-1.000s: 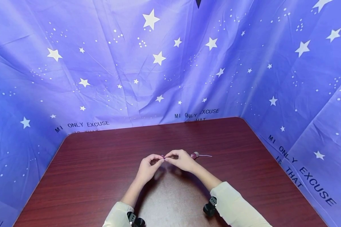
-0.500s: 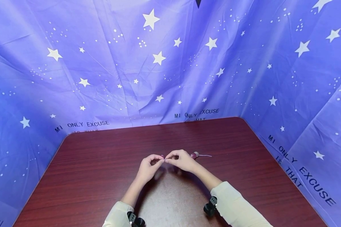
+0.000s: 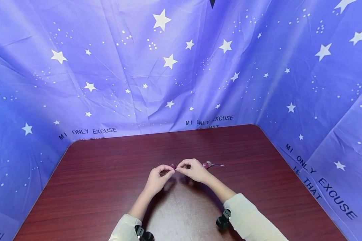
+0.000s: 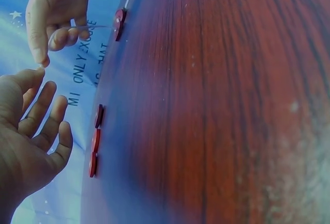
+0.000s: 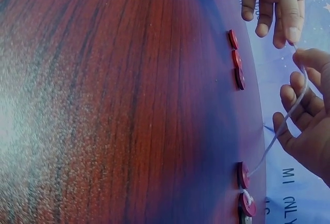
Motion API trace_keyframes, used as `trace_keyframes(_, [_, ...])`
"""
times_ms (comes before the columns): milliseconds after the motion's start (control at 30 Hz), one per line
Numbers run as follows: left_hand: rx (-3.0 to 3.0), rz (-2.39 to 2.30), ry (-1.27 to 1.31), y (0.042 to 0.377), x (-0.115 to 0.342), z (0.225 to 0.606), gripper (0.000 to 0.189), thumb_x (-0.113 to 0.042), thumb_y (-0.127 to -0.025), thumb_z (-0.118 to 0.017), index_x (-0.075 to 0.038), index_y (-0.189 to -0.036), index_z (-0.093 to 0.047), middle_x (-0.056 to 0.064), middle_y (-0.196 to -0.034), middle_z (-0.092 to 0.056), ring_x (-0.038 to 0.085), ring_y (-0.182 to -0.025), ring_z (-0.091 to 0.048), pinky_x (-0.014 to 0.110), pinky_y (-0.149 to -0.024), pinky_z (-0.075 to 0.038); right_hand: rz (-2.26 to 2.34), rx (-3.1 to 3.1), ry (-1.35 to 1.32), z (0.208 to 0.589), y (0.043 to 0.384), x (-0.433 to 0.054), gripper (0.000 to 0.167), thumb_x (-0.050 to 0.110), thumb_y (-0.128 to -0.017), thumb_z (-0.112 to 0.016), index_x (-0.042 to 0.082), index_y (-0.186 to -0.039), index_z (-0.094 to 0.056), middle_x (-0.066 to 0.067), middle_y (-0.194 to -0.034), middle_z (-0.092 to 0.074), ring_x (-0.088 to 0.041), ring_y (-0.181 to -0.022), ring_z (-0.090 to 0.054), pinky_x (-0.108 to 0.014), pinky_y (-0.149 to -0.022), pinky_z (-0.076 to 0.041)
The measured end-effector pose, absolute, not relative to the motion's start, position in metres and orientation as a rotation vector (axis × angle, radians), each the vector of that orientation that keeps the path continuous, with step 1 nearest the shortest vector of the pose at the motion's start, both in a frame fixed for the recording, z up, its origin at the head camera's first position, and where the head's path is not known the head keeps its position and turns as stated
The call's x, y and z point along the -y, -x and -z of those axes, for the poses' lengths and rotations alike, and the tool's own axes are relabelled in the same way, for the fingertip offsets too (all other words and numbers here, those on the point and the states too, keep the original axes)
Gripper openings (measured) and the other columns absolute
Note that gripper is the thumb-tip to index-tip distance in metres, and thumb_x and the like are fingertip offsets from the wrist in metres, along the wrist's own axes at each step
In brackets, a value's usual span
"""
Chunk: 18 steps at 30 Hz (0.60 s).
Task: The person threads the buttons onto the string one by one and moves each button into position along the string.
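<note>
My left hand (image 3: 157, 178) and right hand (image 3: 195, 170) meet fingertip to fingertip above the table, thumb and forefinger together on each. A thin pale string (image 5: 292, 111) runs up from the threaded buttons (image 5: 244, 175) to the right hand's pinch. Its upper end reaches the left thumb tip, where the left hand pinches it; a tiny reddish spot there is too small to identify. The other fingers of both hands are loosely bent. Round dark red buttons and a greyish button (image 3: 209, 163) lie behind the right wrist, the string's tail trailing right.
Three loose red buttons (image 4: 96, 140) lie in a row on the tabletop below the left hand; in the head view one button (image 3: 173, 166) shows behind its fingers. The dark red wooden table (image 3: 117, 157) is backed by a blue star-printed cloth (image 3: 132, 60).
A purplish bit between the fingertips a second ago no longer shows there, and the fingertips sit slightly lower. The camera view has shifted a little. The buttons on the table have stayed put.
</note>
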<state>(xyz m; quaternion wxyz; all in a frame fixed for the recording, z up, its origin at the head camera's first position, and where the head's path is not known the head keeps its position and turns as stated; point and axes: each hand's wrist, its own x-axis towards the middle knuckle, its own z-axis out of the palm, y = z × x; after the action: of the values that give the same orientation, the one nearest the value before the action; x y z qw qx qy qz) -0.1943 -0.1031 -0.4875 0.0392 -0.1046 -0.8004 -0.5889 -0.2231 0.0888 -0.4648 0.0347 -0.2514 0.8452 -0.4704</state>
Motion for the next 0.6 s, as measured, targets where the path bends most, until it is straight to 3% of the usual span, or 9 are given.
trace_keyframes(600, [2.53, 1.702, 0.193, 0.188, 0.136, 0.486, 0.008, -0.014, -0.082, -0.071, -0.008, -0.086, -0.069, 0.007, -0.091, -0.071, 0.003, -0.074, -0.06, 0.017, -0.069, -0.049, 1.501, -2.59, 0.693, 0.465, 0.223, -0.089, 0.011, 0.022, -0.085, -0.068, 0.012, -0.083, -0.07, 0.001, -0.071, -0.061, -0.006, -0.064, -0.05, -0.017, -0.058, -0.042])
